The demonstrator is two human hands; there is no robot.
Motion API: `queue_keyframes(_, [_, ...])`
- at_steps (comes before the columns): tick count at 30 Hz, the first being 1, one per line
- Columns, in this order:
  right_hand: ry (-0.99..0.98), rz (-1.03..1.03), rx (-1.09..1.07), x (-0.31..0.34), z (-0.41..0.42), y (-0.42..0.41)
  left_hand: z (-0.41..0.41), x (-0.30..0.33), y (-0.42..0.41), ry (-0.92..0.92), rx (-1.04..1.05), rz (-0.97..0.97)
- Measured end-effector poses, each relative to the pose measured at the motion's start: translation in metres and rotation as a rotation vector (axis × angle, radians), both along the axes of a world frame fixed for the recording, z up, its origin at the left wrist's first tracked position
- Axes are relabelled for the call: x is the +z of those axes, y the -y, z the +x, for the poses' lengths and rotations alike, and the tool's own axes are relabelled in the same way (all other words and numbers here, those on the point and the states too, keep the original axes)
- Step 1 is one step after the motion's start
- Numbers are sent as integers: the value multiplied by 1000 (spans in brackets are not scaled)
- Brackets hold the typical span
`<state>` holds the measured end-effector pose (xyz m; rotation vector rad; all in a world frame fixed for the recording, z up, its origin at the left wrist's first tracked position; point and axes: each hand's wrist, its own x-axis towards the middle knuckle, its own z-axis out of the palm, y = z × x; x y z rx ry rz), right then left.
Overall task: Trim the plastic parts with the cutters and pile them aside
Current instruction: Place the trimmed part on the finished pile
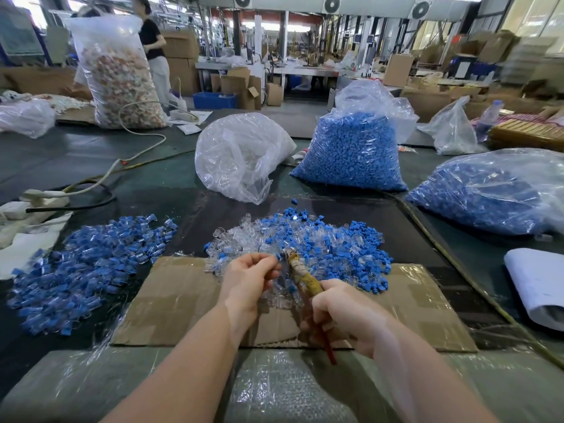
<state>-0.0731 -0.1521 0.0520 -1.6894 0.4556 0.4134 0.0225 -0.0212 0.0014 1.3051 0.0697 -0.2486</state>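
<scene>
My left hand (248,280) pinches a small blue plastic part (278,257) at its fingertips, just left of the cutter jaws. My right hand (341,312) grips the cutters (305,277) by their tape-wrapped yellow and red handles, tip pointing up toward the part. Behind both hands lies a heap of mixed blue and clear parts (308,242) on a cardboard sheet (171,297). A second pile of blue and clear parts (82,267) spreads out at the left.
Two bags of blue pieces (354,151) (494,193) and a clear bag (241,154) stand behind the heap. A roll of white paper (540,285) lies at the right. Cables and a power strip (45,196) lie at the left. A person stands at the far left.
</scene>
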Motion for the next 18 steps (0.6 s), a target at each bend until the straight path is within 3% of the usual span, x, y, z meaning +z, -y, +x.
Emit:
queue_keyframes(6, [14,30,27,4,4,-3,10,8,-2,-60,36,25])
queue_keyframes(18, [52,-112,136,11,14,-6,21,15,-9,-72,37,88])
